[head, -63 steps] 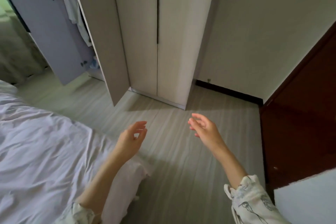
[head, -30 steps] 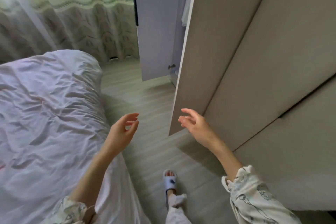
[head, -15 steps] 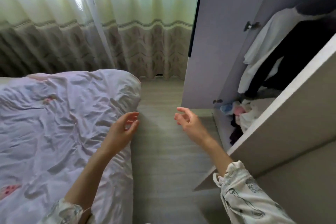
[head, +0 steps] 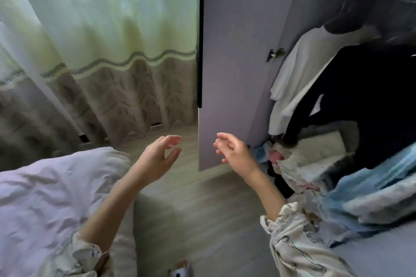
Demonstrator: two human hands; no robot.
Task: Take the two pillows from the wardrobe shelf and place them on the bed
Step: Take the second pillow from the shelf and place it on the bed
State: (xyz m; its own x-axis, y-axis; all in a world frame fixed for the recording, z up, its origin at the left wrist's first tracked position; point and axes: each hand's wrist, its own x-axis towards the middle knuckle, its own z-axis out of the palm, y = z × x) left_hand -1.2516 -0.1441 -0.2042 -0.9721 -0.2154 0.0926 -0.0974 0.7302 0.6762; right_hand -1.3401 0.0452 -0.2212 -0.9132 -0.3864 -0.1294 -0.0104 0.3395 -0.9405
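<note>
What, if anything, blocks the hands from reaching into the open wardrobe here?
Nothing visible. Both the left hand and right hand are empty and open, the wardrobe door is swung aside, and the interior is exposed. Hanging clothes and piled bedding fill it; I cannot single out the pillows.

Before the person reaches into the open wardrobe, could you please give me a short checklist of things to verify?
1. Left hand empty and open: ok.
2. Right hand empty and open: ok.
3. Pale lilac wardrobe door swung open: ok.
4. Two pillows identified among the heaped blue and white bedding: cannot tell.
5. Hanging black and white clothes clear of the reach: not ok, they hang over the heap.
6. Bed with wrinkled lilac sheet has room: ok.
</note>
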